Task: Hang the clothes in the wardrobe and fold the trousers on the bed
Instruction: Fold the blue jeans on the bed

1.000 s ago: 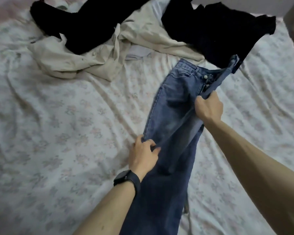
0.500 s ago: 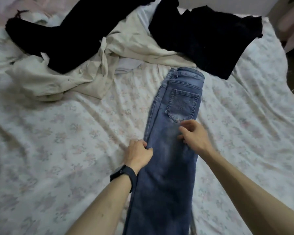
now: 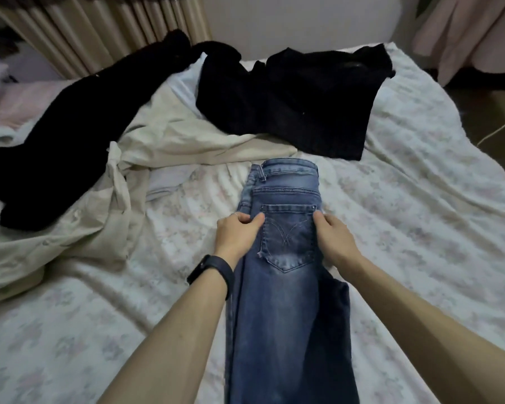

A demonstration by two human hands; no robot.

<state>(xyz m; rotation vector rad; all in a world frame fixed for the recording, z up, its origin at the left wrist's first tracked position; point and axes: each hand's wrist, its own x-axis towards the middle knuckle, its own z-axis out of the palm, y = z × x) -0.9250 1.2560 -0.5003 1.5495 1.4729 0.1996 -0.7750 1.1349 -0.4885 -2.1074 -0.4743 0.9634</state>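
Mid-frame on the bed (image 3: 420, 228), your left hand (image 3: 236, 234) and right hand (image 3: 333, 237) pinch the folded jeans (image 3: 286, 316) beside the back pocket (image 3: 289, 237), fingers (image 3: 244, 218) curled; uneven pulling could skew the stacked legs.

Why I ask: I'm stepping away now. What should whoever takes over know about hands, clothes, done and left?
Left hand pinches the jeans at their left edge, beside the back pocket.
Right hand grips their right edge.
Jeans lie flat on the bed, halved lengthwise, pocket up, waistband far.
Done: lengthwise fold.
Left: fold them across; hang the black top, black garment and cream garment heaped beyond. No wardrobe in view.
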